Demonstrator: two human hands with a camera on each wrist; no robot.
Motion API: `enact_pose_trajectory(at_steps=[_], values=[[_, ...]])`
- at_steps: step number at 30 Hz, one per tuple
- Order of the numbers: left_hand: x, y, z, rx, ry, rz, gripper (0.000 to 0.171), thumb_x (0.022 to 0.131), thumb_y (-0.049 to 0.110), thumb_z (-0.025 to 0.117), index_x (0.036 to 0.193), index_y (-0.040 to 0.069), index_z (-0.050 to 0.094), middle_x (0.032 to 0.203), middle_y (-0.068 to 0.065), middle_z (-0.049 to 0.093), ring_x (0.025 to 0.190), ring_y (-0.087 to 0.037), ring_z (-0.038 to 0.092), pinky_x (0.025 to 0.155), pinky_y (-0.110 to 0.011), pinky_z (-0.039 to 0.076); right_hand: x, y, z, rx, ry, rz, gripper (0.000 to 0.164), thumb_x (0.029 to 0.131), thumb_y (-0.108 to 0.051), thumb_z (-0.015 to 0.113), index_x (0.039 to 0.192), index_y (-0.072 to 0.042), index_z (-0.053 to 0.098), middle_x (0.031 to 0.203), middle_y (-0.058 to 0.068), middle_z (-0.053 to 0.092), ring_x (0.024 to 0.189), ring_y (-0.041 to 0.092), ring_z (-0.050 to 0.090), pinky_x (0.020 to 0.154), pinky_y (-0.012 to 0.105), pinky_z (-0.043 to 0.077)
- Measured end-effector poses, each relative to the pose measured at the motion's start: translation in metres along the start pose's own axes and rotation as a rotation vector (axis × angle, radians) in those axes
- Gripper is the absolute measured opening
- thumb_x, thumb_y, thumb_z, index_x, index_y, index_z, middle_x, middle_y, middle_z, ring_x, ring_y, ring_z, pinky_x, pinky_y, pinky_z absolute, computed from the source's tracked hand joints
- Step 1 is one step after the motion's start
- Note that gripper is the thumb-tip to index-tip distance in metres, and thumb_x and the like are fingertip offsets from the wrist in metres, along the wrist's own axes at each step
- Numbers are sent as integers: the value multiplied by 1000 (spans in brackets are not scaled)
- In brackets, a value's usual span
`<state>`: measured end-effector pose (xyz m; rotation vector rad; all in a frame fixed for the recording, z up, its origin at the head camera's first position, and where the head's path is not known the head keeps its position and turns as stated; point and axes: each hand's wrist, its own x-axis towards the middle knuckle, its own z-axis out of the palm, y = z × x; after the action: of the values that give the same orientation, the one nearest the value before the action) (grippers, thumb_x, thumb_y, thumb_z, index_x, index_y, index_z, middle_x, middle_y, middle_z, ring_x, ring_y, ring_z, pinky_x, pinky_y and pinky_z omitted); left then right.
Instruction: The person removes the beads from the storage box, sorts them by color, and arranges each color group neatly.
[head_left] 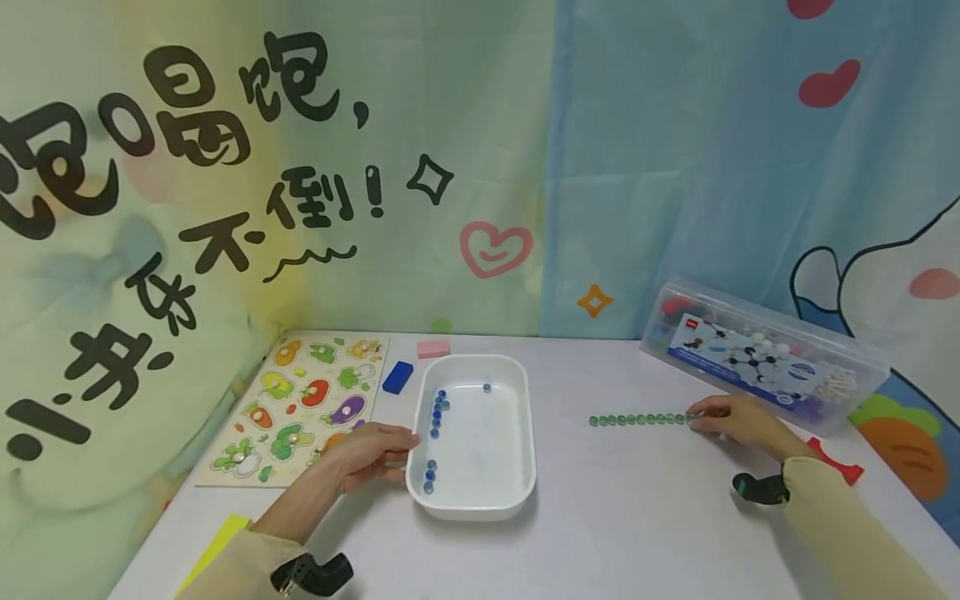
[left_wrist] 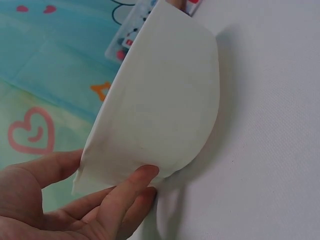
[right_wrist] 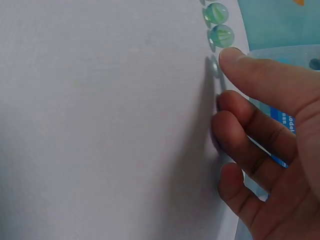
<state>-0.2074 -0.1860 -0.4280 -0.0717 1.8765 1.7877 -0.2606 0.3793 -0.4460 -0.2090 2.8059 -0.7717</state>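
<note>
The left hand (head_left: 371, 454) and right hand (head_left: 741, 423) are well apart, their fingers (right_wrist: 245, 142) bent.

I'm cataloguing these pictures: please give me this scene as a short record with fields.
left hand: grips tray by left rim
right hand: at right end of green marbles; grip unclear
tray: white; holds blue marbles, mostly along left side
green marbles: single row, right of tray
beyond right hand: clear box
left of tray: blue block, vegetable board
</note>
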Motion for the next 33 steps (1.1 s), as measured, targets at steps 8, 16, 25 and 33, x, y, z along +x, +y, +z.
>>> enact_pose_trajectory(at_steps=[8, 16, 25, 33], values=[[0, -1, 0, -7, -8, 1, 49, 94, 21, 64, 131, -10, 53, 111, -13, 71, 92, -16, 70, 78, -31, 61, 1, 2, 4, -16, 6, 2, 40, 90, -32, 68, 117, -3, 66, 99, 9, 64, 81, 19, 52, 66, 27, 47], [0, -3, 0, -12, -20, 4, 50, 93, 21, 64, 130, -11, 53, 113, -15, 70, 93, -17, 71, 77, -30, 61, 1, 2, 4, -35, 14, 3, 41, 90, -34, 67, 117, -4, 67, 104, 13, 65, 86, 22, 53, 69, 27, 47], [0, -4, -1, -27, -20, 4, 48, 94, 19, 63, 130, -11, 53, 113, -15, 70, 94, -18, 71, 78, -30, 61, 0, 1, 5, -35, 20, -7, 42, 90, -35, 67, 119, -4, 66, 108, 16, 65, 90, 24, 55, 73, 29, 49], [0, -2, 1, -26, 12, -7, 47, 94, 19, 64, 130, -9, 54, 112, -16, 70, 93, -19, 71, 77, -31, 61, -1, -1, 3, -22, 16, 7, 45, 91, -35, 66, 122, -3, 63, 111, 20, 64, 91, 25, 56, 74, 33, 52]])
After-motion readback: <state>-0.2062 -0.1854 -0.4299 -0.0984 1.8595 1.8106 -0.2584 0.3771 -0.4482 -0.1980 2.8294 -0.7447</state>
